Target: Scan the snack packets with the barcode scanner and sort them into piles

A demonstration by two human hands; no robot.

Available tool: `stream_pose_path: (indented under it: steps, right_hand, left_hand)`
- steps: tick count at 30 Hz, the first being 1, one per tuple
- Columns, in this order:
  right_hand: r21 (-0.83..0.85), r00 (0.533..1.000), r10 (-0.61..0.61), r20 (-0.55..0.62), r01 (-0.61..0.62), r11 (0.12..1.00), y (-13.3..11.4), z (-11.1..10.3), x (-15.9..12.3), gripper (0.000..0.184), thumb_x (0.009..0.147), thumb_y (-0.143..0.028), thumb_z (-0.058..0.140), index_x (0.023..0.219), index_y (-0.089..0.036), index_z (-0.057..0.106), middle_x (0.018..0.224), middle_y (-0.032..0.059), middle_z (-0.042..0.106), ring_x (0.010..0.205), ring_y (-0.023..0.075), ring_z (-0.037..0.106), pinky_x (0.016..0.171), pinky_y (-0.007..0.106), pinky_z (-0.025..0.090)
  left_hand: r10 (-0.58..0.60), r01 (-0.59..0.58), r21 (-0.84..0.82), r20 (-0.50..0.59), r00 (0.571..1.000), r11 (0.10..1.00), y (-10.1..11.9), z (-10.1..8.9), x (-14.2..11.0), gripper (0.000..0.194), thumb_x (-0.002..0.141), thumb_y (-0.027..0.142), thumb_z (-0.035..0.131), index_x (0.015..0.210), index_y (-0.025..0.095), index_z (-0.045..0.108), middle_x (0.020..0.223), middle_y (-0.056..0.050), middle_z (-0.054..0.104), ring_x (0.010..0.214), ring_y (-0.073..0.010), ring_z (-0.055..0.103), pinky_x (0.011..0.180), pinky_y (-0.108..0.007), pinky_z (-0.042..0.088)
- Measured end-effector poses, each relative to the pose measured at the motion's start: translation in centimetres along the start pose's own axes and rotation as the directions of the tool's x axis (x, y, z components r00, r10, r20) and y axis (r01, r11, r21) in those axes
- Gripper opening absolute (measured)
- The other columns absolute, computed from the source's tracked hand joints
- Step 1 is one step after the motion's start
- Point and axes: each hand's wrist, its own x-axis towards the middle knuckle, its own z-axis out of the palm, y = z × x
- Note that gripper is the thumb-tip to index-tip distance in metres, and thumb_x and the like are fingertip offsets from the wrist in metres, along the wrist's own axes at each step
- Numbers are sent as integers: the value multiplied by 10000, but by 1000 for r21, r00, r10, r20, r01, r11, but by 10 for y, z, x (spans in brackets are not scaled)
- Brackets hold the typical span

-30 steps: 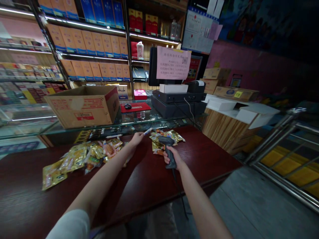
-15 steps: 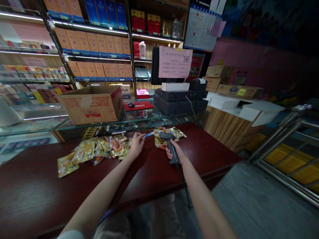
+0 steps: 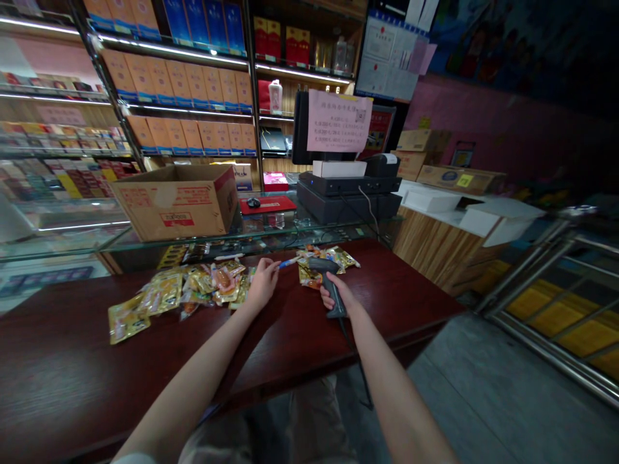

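Observation:
My left hand pinches one end of a slim blue-and-white wrapped stick above the dark red table. My right hand is wrapped around the grip of a grey barcode scanner, whose head points left toward the stick. Its cable hangs down past the table's front edge. Left of my left hand lies a pile of gold and clear snack packets. A smaller group of packets lies behind the scanner, which partly hides it.
An open cardboard box stands on the glass counter behind the table. Beside it are a mouse on a red mat and a monitor with a pink notice. A metal railing stands at the right.
The view has shifted very slightly. Both hands keep their holds on the stick and the scanner, with almost no movement over the table.

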Motion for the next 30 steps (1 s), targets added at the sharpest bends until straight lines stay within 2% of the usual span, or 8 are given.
stream_pose_path:
  steps: [5,7,10,15,18,20,25,30]
  right_hand:
    - [67,998,-40,-43,43,997,-2,1,-1,365,848,-527,596,903,-167,579,497,-76,466,316,57,338,327,189,280]
    - [87,995,-65,-77,72,994,-2,0,1,365,840,-532,602,894,-172,575,491,-76,464,317,58,336,329,189,282]
    - [98,989,-100,-112,111,989,-3,-1,3,356,834,-534,612,879,-183,564,487,-80,463,318,60,336,332,189,287]
    - [102,970,-157,-185,178,979,-3,-3,4,342,823,-516,627,895,-190,550,498,-76,483,324,67,350,331,196,304]
    - [118,947,-201,-249,236,965,-3,-4,3,336,812,-510,637,860,-197,526,490,-77,475,331,66,359,335,191,309]
    - [134,931,-232,-283,278,951,-4,-4,3,334,808,-509,638,838,-201,514,482,-78,462,339,67,367,342,189,313]
    - [138,904,-261,-339,323,936,-6,-6,3,324,805,-501,640,853,-203,522,488,-72,472,348,76,383,346,201,327]
    - [113,905,-256,-339,309,944,-5,-8,5,344,783,-506,664,853,-208,507,486,-73,481,349,74,387,346,201,332]
  left_hand:
    - [42,-115,370,200,979,922,-13,-45,-3,363,932,216,402,1206,215,641,1178,-154,574,1176,-302,516,1050,-483,366]
    - [17,-115,474,206,978,873,-25,-64,-7,367,935,223,376,1186,233,644,1250,-163,560,1228,-329,473,1064,-510,324]
    - [-94,-24,553,184,978,833,-44,-85,-16,311,904,245,427,1111,263,658,1243,-155,575,1215,-339,474,1065,-524,295]
    - [-201,83,608,129,971,790,-60,-93,-23,342,913,411,414,1040,232,677,1159,-154,607,1120,-333,515,979,-496,374]
    - [-239,152,643,49,970,751,-57,-86,-16,462,930,503,364,1003,191,696,1170,-170,604,1119,-352,505,955,-495,387]
    - [-220,138,650,47,974,747,-49,-78,-7,466,937,492,370,1009,167,696,1181,-176,601,1138,-363,494,983,-506,366]
    - [-109,-10,515,201,973,857,-7,-33,25,327,939,338,415,1110,177,642,1207,-156,588,1177,-319,493,1043,-472,337]
    - [88,-195,242,394,915,950,32,31,57,406,912,279,488,1315,237,522,1334,-117,532,1214,-275,504,1023,-423,388]
